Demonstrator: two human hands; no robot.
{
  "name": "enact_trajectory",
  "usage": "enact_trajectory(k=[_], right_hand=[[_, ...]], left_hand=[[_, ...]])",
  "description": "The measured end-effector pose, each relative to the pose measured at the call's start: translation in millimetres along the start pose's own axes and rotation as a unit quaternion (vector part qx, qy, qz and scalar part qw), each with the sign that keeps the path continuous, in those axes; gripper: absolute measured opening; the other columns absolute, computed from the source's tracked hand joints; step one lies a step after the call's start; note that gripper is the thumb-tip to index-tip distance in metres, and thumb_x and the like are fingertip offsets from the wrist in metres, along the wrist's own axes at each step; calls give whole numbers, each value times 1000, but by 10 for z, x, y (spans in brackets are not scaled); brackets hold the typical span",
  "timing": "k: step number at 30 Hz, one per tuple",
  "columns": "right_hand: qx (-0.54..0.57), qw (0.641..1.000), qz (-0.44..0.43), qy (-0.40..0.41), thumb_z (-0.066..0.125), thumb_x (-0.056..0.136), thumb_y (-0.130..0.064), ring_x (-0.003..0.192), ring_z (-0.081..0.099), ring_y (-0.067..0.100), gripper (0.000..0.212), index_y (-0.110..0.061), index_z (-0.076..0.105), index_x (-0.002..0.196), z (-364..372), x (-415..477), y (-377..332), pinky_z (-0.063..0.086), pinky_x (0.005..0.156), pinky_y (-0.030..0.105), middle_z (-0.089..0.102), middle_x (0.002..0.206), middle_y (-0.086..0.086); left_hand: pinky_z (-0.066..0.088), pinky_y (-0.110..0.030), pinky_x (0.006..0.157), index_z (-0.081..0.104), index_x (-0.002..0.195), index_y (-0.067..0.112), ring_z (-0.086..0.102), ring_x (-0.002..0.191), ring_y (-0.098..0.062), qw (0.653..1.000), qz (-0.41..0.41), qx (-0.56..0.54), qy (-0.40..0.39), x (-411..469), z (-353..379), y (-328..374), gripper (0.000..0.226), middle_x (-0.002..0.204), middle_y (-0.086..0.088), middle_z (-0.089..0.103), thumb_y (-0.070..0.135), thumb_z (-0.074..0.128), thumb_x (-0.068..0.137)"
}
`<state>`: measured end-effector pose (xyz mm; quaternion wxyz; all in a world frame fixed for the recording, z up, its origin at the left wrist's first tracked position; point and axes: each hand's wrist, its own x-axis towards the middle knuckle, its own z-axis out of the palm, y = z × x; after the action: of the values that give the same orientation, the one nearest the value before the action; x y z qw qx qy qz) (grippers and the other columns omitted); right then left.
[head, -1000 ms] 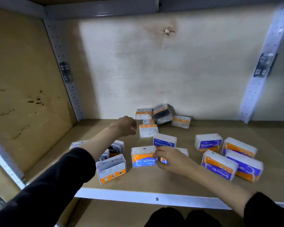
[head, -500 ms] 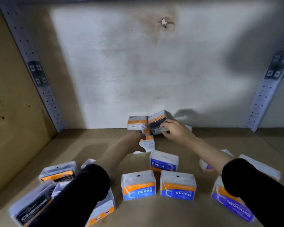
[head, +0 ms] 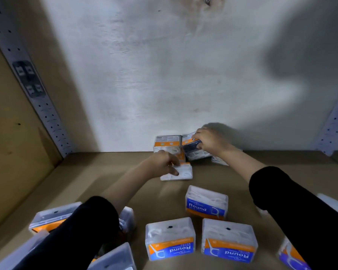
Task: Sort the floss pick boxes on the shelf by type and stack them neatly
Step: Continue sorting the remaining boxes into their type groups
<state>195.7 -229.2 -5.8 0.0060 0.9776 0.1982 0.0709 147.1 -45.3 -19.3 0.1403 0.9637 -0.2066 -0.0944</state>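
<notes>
Floss pick boxes lie scattered on a brown shelf board (head: 105,182). My left hand (head: 162,162) grips a white box (head: 180,173) lying flat in the middle. At the back wall my right hand (head: 209,141) holds a dark-labelled box (head: 191,149) that leans tilted beside an upright orange-and-white box (head: 167,143). Three blue "Round" boxes sit nearer me: one upright (head: 206,202) and two side by side at the front (head: 170,238) (head: 229,240). Dark charcoal boxes (head: 47,219) sit front left, partly hidden by my left sleeve.
A purple "Smooth" box (head: 289,256) shows at the front right, mostly behind my right sleeve. Another small box (head: 219,159) lies behind my right wrist. Perforated metal uprights (head: 33,90) stand in both back corners. The white back wall (head: 164,75) closes the shelf.
The view has moved closer into the shelf. My right hand has closed over the top of the dark-labelled box at the back. My left hand stays on the white box, now pulled slightly nearer.
</notes>
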Motion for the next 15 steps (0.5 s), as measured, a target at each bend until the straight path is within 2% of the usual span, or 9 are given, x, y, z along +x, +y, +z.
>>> enact_trajectory(k=[4,5,7,8,10,11,13,14,15], right_hand=[[11,999,25,32,60,81,-38,107,61,24,38,-27,62,118,-231,-4,115,45,88,27,69,112,4],[50,998,36,29,60,84,-36,108,61,24,39,-25,61,121,-295,-5,130,44,87,20,70,113,5],[186,981,61,4,59,89,-20,113,58,28,37,-7,59,124,-412,-4,112,38,73,1,65,120,13],[237,969,75,-6,58,89,-14,116,56,30,36,-1,58,123,-446,18,113,39,75,0,63,123,17],[284,953,102,-22,58,90,-14,117,56,30,36,2,58,121,-495,75,135,43,92,22,61,124,19],[284,952,110,-34,56,91,-18,113,58,30,35,2,60,120,-507,103,150,44,92,28,63,121,19],[257,956,129,-56,52,93,-25,84,63,25,39,5,62,116,-494,144,165,46,73,28,68,103,21],[247,958,137,-59,49,94,-27,64,55,19,42,9,61,113,-474,163,157,39,60,25,67,94,24],[241,958,142,-59,47,95,-28,53,43,15,45,12,60,111,-460,179,145,30,52,23,65,87,27]], left_hand=[[39,-19,82,59,122,5,54,114,-19,994,-26,-110,1,53,-126,-50,35,128,-11,60,17,59,89],[38,-17,82,58,123,6,53,116,-20,992,-36,-124,1,67,-132,-65,35,129,-11,59,18,56,91],[37,-22,92,54,127,8,51,122,-22,989,-59,-136,-3,86,-115,-89,35,133,-11,55,20,50,95],[38,-26,97,52,129,9,50,123,-23,988,-66,-139,-5,95,-96,-99,36,135,-10,54,21,47,96],[39,-27,99,51,130,11,51,123,-22,987,-71,-141,9,94,-61,-103,36,136,-10,53,23,45,96],[40,-25,96,52,130,11,52,122,-22,987,-71,-143,19,84,-50,-100,36,135,-9,54,23,45,96],[38,-22,88,54,128,10,53,119,-22,988,-64,-137,35,64,-37,-94,35,133,-10,56,23,45,97],[38,-21,86,54,127,9,54,118,-22,989,-59,-132,38,57,-32,-92,35,132,-10,56,23,44,97],[38,-21,86,54,127,9,55,117,-22,990,-53,-128,37,52,-28,-87,35,131,-10,56,24,44,97]])
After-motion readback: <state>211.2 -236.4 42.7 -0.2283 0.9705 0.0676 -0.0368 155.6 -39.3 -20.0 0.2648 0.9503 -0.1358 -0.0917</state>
